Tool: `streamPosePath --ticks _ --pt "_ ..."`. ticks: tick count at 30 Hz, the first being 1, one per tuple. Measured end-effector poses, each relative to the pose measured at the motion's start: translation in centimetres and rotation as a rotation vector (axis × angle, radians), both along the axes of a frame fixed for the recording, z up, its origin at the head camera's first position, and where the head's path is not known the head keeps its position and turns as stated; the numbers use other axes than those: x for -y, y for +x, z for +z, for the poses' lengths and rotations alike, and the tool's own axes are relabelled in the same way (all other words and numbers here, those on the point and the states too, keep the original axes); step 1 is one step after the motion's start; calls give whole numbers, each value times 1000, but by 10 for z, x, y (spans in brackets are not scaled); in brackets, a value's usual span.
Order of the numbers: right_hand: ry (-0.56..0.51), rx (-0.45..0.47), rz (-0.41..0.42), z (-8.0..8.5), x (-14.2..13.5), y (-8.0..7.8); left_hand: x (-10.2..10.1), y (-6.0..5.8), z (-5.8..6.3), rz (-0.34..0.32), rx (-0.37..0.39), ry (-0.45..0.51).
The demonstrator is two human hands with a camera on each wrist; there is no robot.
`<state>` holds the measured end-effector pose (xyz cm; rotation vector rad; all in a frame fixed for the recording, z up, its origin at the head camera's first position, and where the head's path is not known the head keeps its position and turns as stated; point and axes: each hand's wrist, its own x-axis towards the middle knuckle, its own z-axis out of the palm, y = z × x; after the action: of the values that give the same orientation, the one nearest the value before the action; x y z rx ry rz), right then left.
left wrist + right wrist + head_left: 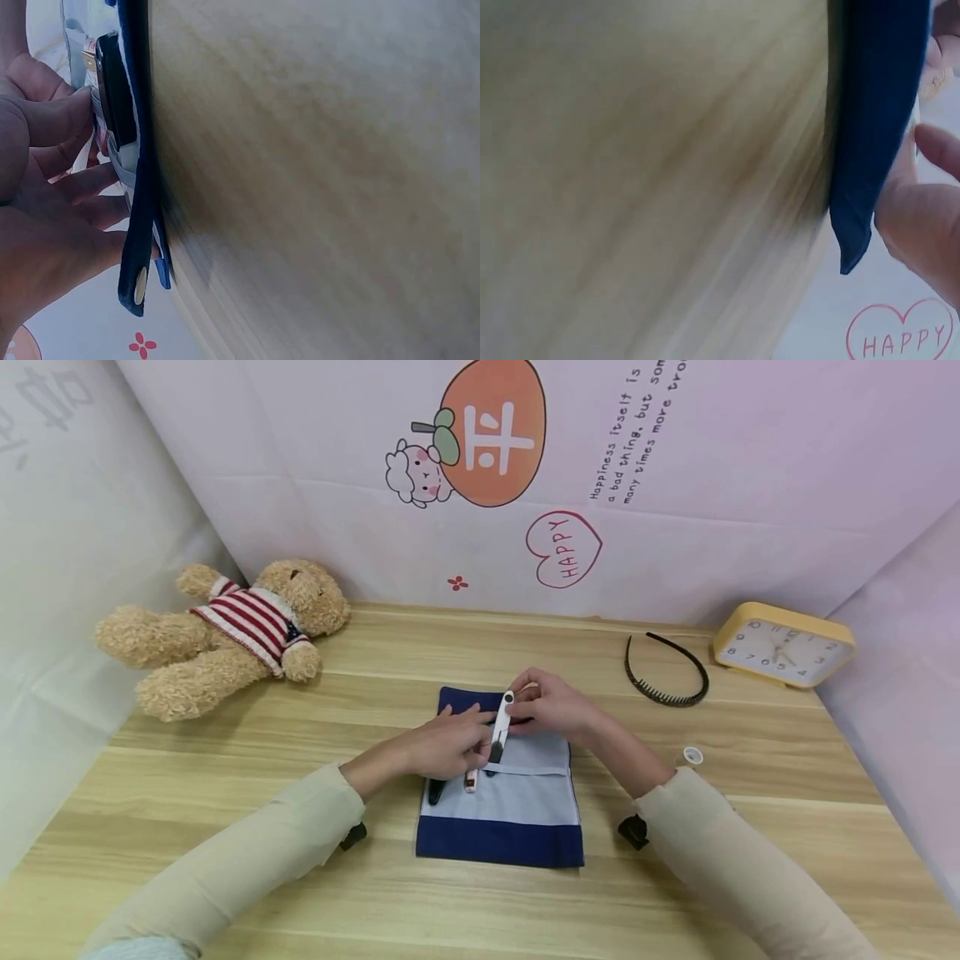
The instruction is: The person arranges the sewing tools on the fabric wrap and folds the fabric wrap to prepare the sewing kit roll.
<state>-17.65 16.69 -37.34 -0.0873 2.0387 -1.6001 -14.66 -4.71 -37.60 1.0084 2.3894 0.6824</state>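
Note:
A light grey fabric organizer (517, 802) with navy edges lies unrolled in the middle of the table. My right hand (551, 702) pinches a slim white tool (504, 714) with a dark round dot; its dark lower end is at the elastic strap (532, 770). Close beside it, my left hand (450, 743) has thumb and index finger at the strap's left part, seemingly pinching it, the other fingers spread over the cloth. A black item (437, 791) and a small white-and-brown item (471, 781) sit under the left hand, partly hidden by it.
A teddy bear (243, 618) in a striped shirt lies at the back left. To the right are a black headband (667, 697), a yellow clock (783, 643) and a small white spool (693, 756). A printed white cloth (337, 527) hangs behind the table.

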Motion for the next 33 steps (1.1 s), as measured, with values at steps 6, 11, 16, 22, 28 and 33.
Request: streamPosePath --ticks 6,11,16,22,28,33 --pt "33 -4 96 -4 3 3 -1 0 0 0 -4 -7" --pt "66 -28 160 -4 2 2 -1 0 1 3 2 -2" --pt "114 -64 237 -3 1 2 -1 0 0 2 2 -4" --pt "270 -191 338 -1 1 2 1 -1 0 -16 -7 -16" --pt "337 -258 404 0 3 1 1 -1 0 -24 -5 -8" --pt "374 -297 435 -1 4 0 1 -1 0 -19 1 -2"
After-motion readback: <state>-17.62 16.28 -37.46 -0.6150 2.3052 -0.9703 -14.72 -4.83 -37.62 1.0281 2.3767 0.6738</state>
